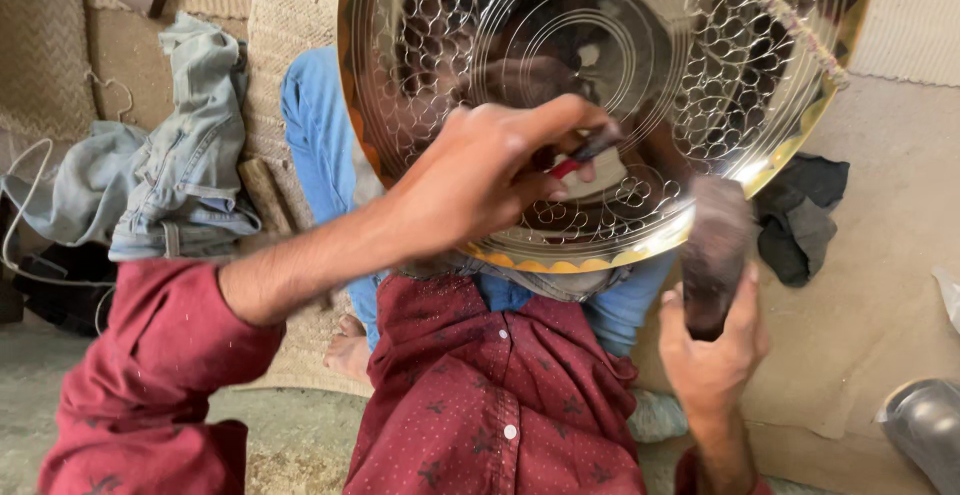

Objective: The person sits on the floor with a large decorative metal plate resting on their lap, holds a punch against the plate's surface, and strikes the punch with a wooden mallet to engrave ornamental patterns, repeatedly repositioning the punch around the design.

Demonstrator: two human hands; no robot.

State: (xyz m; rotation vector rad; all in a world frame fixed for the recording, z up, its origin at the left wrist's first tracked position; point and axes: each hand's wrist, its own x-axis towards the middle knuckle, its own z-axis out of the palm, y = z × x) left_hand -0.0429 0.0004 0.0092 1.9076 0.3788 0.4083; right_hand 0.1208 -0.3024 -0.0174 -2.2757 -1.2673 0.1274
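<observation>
A large shiny round metal plate (700, 75), engraved with rings and scale-like loops and edged in gold, leans on my lap. My left hand (480, 175) reaches across its face and pinches a small dark tool with a red part (590, 150), tip against the lower middle of the plate. My right hand (712, 350) is below the plate's lower right rim and grips a dark wooden mallet (715, 240), which is blurred and stands close to the rim. I wear a dark red shirt and blue trousers.
A crumpled denim garment (180, 155) lies on the woven mat at the left, with a thin white cable (25, 205) beside it. A dark cloth (800, 215) lies right of the plate. A grey rounded object (925, 425) sits at the lower right corner.
</observation>
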